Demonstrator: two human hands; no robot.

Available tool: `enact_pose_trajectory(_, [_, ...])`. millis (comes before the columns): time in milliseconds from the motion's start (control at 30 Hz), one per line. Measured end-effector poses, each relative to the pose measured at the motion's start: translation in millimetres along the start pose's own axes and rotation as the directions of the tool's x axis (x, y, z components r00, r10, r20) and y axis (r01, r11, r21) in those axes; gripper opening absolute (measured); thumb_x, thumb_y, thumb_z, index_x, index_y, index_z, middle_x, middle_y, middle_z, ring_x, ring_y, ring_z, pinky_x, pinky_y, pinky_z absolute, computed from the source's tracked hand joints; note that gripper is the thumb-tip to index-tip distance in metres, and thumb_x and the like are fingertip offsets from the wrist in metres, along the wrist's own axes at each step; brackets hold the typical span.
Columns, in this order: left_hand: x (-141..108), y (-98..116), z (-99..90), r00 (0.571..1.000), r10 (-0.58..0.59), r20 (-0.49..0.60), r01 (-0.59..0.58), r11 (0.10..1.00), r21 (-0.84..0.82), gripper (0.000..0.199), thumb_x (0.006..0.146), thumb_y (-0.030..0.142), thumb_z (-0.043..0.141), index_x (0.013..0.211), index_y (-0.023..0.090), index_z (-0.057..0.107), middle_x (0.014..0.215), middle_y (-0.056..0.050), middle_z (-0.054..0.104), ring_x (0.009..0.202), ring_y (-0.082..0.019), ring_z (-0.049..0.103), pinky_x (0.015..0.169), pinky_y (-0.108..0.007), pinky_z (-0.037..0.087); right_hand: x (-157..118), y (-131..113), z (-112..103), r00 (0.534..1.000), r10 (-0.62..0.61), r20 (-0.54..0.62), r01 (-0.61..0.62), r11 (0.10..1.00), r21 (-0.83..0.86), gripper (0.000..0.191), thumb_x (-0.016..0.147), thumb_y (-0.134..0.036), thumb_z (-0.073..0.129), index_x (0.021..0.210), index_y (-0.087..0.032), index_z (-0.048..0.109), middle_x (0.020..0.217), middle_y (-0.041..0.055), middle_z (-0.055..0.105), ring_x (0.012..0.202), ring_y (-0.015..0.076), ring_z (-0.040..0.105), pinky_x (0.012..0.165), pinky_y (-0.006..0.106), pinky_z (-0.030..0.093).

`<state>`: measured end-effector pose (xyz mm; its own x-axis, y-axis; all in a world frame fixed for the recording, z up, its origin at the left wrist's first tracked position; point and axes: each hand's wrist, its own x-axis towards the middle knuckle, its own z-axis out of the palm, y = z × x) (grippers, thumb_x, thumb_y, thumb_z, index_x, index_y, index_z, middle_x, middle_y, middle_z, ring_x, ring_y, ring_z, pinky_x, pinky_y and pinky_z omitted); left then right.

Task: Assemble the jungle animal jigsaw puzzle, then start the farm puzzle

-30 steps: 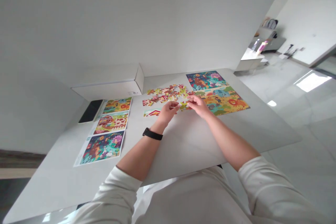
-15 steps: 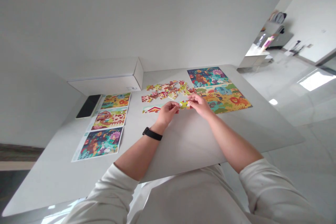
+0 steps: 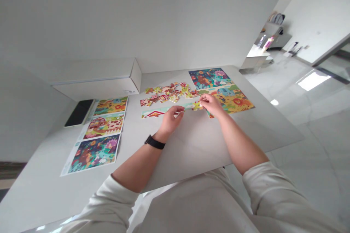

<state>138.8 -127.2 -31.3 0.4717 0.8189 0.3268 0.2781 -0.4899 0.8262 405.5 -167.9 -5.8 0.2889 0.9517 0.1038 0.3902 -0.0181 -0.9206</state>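
Observation:
Part of a puzzle strip (image 3: pixel 153 113), with a red barn roof, lies on the grey table to the left of my left hand (image 3: pixel 172 117). That hand's fingers are curled with the thumb a little apart, over a small red-and-white piece at the strip's edge; whether it grips the piece is unclear. My right hand (image 3: pixel 210 104) pinches a yellow-green puzzle piece (image 3: pixel 196 106) at the strip's right end. Behind both hands lies a pile of loose puzzle pieces (image 3: pixel 174 92).
Two finished puzzles, a dark forest (image 3: pixel 210 78) and a yellow lion scene (image 3: pixel 235 101), lie at the right. On the left are a reference sheet (image 3: pixel 94 153), a black phone (image 3: pixel 79 113) and a long white box (image 3: pixel 109 84) against the wall.
The view has shifted, with the table's things further left. My hands have moved apart, and the yellow-green piece between them now sits nearer my right hand, showing a pale-blue strip section.

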Motion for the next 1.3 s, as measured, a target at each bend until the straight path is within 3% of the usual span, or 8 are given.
enact_pose_trajectory(67, [-2, 2, 0.2, 0.991, 0.113, 0.071, -0.122, 0.983, 0.134, 0.026, 0.101, 0.023, 0.062, 0.123, 0.023, 0.077, 0.124, -0.009, 0.080, 0.119, -0.025, 0.074, 0.110, -0.044, 0.060, -3, 1, 5, 0.997, 0.037, 0.073, -0.029, 0.994, -0.103, 0.005, 0.088, -0.021, 0.069, 0.093, -0.024, 0.069, 0.087, -0.0008, 0.077, 0.073, 0.0168, 0.072, 0.070, 0.027, 0.054])
enact_pose_trajectory(167, [-6, 6, 0.1, 0.943, 0.224, 0.247, -0.293, 0.910, 0.293, 0.039, 0.100, 0.021, 0.064, 0.136, 0.023, 0.076, 0.138, -0.012, 0.076, 0.133, -0.029, 0.068, 0.121, -0.050, 0.054, -7, 1, 12, 0.994, 0.016, 0.105, 0.015, 0.957, -0.289, 0.009, 0.090, -0.015, 0.072, 0.093, -0.023, 0.073, 0.087, -0.0002, 0.080, 0.079, 0.0180, 0.075, 0.077, 0.028, 0.055])
enact_pose_trajectory(267, [-9, 9, 1.2, 0.899, 0.232, 0.371, -0.376, 0.844, 0.382, 0.047, 0.102, 0.025, 0.066, 0.148, 0.024, 0.071, 0.156, -0.013, 0.067, 0.146, -0.033, 0.061, 0.129, -0.055, 0.047, -9, 1, 17, 0.994, -0.035, 0.099, 0.072, 0.912, -0.403, 0.012, 0.092, -0.012, 0.073, 0.094, -0.023, 0.075, 0.091, 0.0013, 0.083, 0.086, 0.0197, 0.078, 0.083, 0.030, 0.057])
enact_pose_trajectory(400, [-10, 15, 4.9, 0.881, 0.154, 0.446, -0.380, 0.792, 0.477, 0.054, 0.107, 0.036, 0.063, 0.161, 0.027, 0.063, 0.173, -0.011, 0.054, 0.163, -0.037, 0.045, 0.139, -0.064, 0.031, -10, -1, 19, 0.992, -0.062, 0.110, 0.109, 0.862, -0.494, 0.016, 0.095, -0.010, 0.072, 0.098, -0.024, 0.079, 0.096, 0.0028, 0.085, 0.092, 0.0209, 0.080, 0.086, 0.031, 0.058])
enact_pose_trajectory(633, [-5, 20, 9.8, 0.870, 0.076, 0.486, -0.372, 0.749, 0.548, 0.055, 0.111, 0.043, 0.058, 0.165, 0.032, 0.060, 0.173, -0.007, 0.055, 0.168, -0.036, 0.040, 0.142, -0.064, 0.023, -12, -8, 16, 0.986, -0.115, 0.121, 0.166, 0.766, -0.621, 0.020, 0.097, -0.010, 0.072, 0.110, -0.022, 0.081, 0.116, 0.0083, 0.084, 0.103, 0.0224, 0.079, 0.098, 0.033, 0.059])
enact_pose_trajectory(867, [-5, 18, 10.9, 0.866, 0.077, 0.494, -0.372, 0.760, 0.533, 0.056, 0.110, 0.046, 0.058, 0.164, 0.031, 0.060, 0.174, -0.008, 0.054, 0.168, -0.038, 0.039, 0.141, -0.067, 0.021, -17, -10, 12, 0.980, -0.086, 0.180, 0.187, 0.710, -0.679, 0.020, 0.095, -0.016, 0.080, 0.113, -0.024, 0.084, 0.121, 0.0082, 0.082, 0.110, 0.0246, 0.076, 0.099, 0.033, 0.058])
enact_pose_trajectory(1300, [-7, 18, 8.3, 0.878, 0.079, 0.472, -0.348, 0.783, 0.516, 0.050, 0.110, 0.043, 0.060, 0.157, 0.030, 0.067, 0.171, -0.007, 0.057, 0.166, -0.037, 0.041, 0.141, -0.067, 0.022, -20, -12, 13, 0.977, -0.048, 0.206, 0.181, 0.694, -0.697, 0.021, 0.096, -0.021, 0.081, 0.116, -0.023, 0.085, 0.126, 0.0105, 0.081, 0.112, 0.0260, 0.076, 0.098, 0.033, 0.057])
